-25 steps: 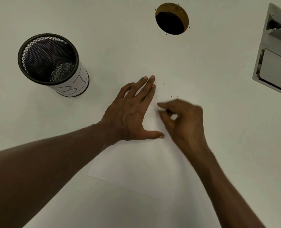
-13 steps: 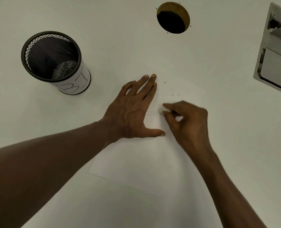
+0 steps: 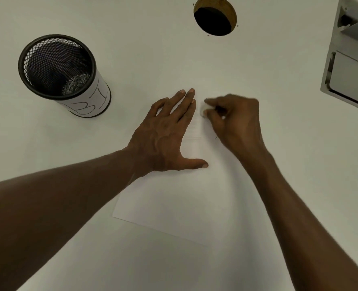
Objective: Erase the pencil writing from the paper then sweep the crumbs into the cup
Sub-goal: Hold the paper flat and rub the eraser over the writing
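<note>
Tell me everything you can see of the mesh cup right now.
The cup is a black wire-mesh cylinder with a solid black rim, standing upright on the white table, far left of the paper. A white sheet wraps its outer wall, marked with dark hand-drawn strokes. Its mouth is open; through the mesh the base looks shiny. Whether it holds anything cannot be told. Neither hand touches it.

Office desk (image 3: 279,185), cable grommet hole (image 3: 214,18), mesh pen cup (image 3: 57,68)
</note>
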